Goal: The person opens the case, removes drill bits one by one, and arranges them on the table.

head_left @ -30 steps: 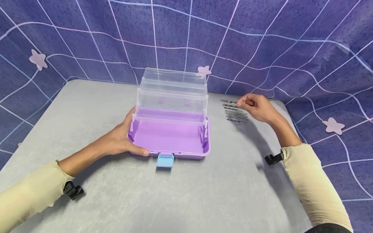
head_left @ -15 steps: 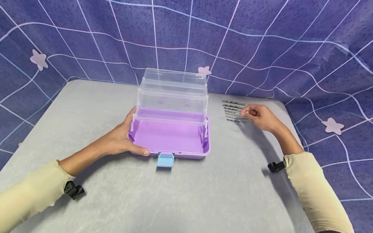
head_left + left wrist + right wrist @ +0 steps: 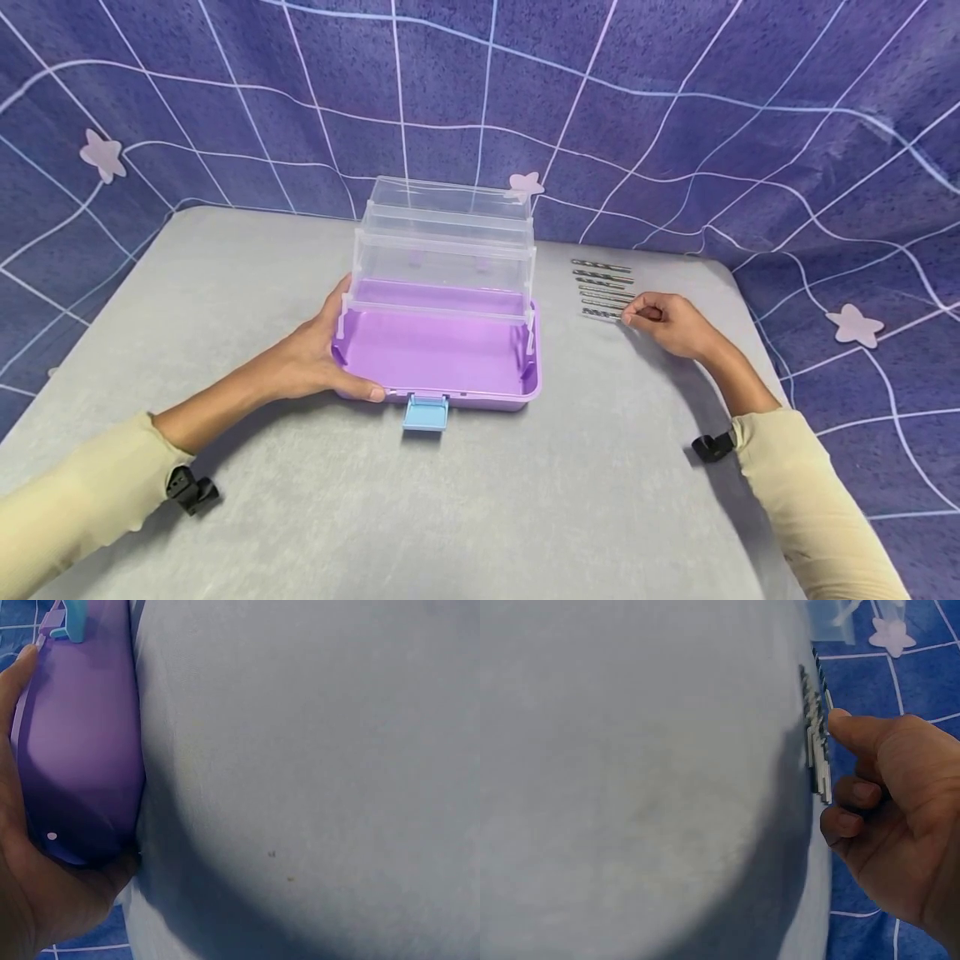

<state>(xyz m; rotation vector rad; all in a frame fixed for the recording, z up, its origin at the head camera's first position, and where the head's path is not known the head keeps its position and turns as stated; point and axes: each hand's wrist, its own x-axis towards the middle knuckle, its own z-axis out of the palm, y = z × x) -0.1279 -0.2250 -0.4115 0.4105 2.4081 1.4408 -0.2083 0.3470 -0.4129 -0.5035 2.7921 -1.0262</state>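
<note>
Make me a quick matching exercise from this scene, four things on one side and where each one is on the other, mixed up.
Things:
1. left hand
2. right hand
3. blue latch
4. drill bits

Places:
A. front edge of the purple box
B. in a row right of the box
C. gripping the box's left corner
D. at the nearest drill bit

Pairs: 1-C, 2-D, 3-A, 4-B

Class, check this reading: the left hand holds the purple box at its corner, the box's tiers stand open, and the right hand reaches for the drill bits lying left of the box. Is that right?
One detail is wrong. The drill bits lie right of the purple box, not left, as the head view shows. The left hand does hold the box's corner, the tiers stand open, and the right hand is at the bits.
</note>
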